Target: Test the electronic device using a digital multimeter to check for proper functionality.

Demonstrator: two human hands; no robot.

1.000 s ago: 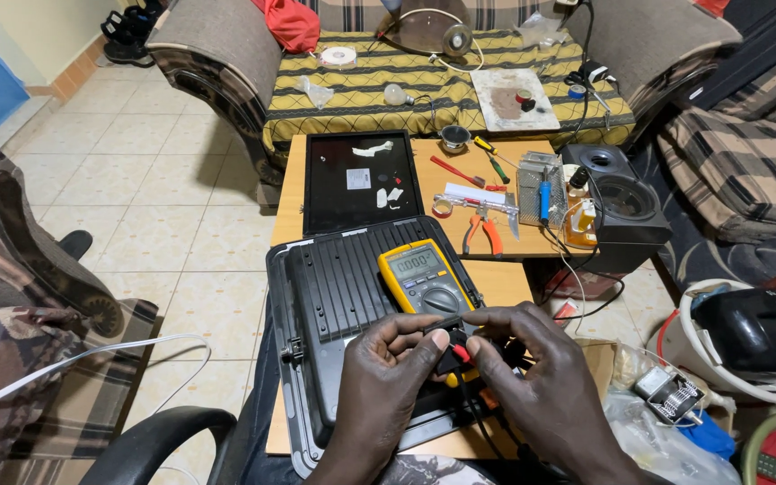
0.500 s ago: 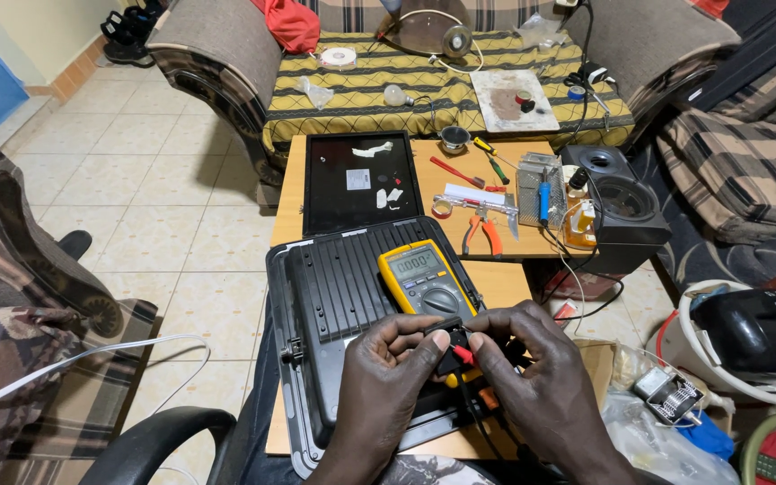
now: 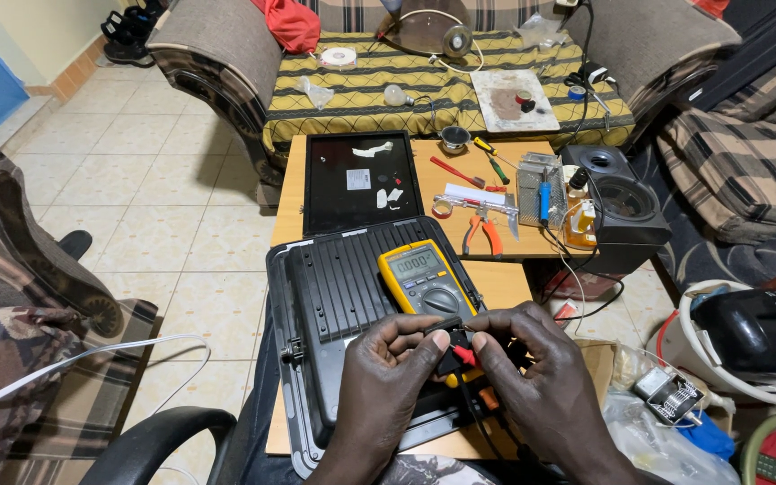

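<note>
Pinching red probe tip (image 3: 465,356) — both hands (image 3: 460,377)

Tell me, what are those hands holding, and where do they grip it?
Both hands, left and right, pinch the meter's probes, red and black, at their tips, fingertips meeting just below the yellow multimeter.

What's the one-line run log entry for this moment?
left hand: pinching black probe | right hand: pinching red probe | yellow multimeter: on ribbed black housing
</note>
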